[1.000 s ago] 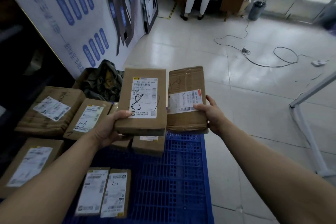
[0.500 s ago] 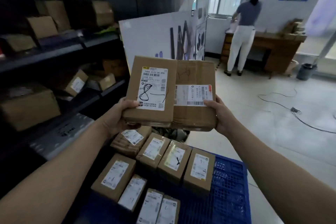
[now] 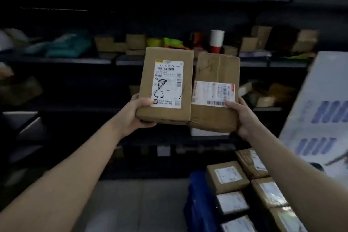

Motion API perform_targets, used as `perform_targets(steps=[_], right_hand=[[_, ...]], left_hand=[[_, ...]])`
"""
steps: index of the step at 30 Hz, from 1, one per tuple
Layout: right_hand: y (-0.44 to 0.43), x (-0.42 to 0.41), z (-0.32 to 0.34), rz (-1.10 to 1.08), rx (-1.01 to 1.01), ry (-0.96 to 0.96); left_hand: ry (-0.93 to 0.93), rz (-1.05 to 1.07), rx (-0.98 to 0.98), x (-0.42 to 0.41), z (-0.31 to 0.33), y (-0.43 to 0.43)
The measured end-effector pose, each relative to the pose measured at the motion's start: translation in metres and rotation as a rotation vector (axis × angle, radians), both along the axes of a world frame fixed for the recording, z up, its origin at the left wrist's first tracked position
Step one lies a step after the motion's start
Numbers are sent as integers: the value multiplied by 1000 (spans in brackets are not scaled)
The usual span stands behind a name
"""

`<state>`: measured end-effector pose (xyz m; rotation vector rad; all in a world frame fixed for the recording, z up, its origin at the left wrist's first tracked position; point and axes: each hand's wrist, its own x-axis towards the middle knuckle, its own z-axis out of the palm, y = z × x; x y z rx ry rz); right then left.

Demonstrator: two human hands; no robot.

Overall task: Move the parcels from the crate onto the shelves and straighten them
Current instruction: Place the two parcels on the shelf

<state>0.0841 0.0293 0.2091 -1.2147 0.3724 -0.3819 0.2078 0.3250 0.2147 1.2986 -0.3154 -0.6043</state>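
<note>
your left grip [image 3: 135,114] pinches the marked parcel [image 3: 166,73] at its lower corner, your right grip [image 3: 243,117] the taped parcel [image 3: 216,68] likewise, both raised before the shelves [image 3: 75,60]. they seem light, stiff cardboard, best gripped at bottom edges.

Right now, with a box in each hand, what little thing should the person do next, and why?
Probably reach both forward onto a shelf. The left hand grips the parcel marked 8, the right hand grips the taped parcel, and both are held up facing the shelves, resting on none.
</note>
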Motion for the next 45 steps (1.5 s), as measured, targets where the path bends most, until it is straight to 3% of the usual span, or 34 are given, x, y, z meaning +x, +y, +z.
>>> perform_targets(steps=[10,20,29,36,45], right_hand=[[325,152,26,655,-99,-22],[683,162,21,1168,-48,-27],[902,133,27,1556,-132,39],[1023,116,37,1779,-120,-25],[1131,102,52,1883,-114,-13]], left_hand=[[5,712,-50,-53,-3,345],[15,1224,31,-195,-14,618],[47,1599,0,-301,-19,726],[22,1901,-35,-337,-13,764],[30,2014,-87,-359,-21,827]])
